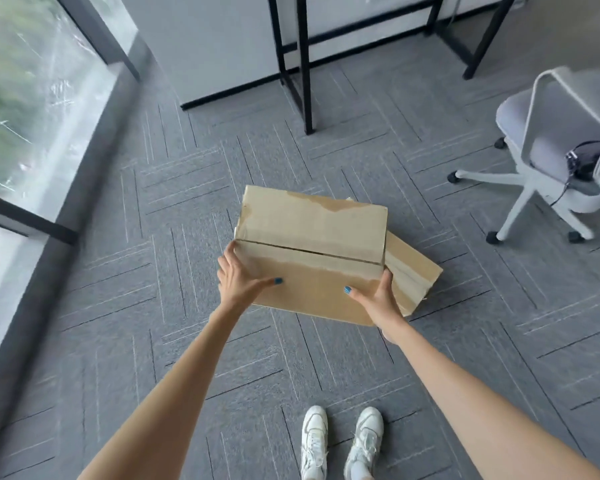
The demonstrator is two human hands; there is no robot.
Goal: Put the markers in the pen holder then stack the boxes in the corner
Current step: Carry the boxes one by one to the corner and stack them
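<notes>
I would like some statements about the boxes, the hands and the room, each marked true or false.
1. Both hands hold the upper box. True: the left hand grips its left end and the right hand its right end, on the upper box.
2. The upper box is open, with its flaps standing up. False: its flaps are closed, with a seam across the top.
3. A second box lies under it. True: the lower box sticks out to the right, turned at an angle.
4. The office chair stands to the left of the boxes. False: the office chair is at the right; a window is at the left.
5. The floor is bare wood. False: it is grey carpet.
</notes>
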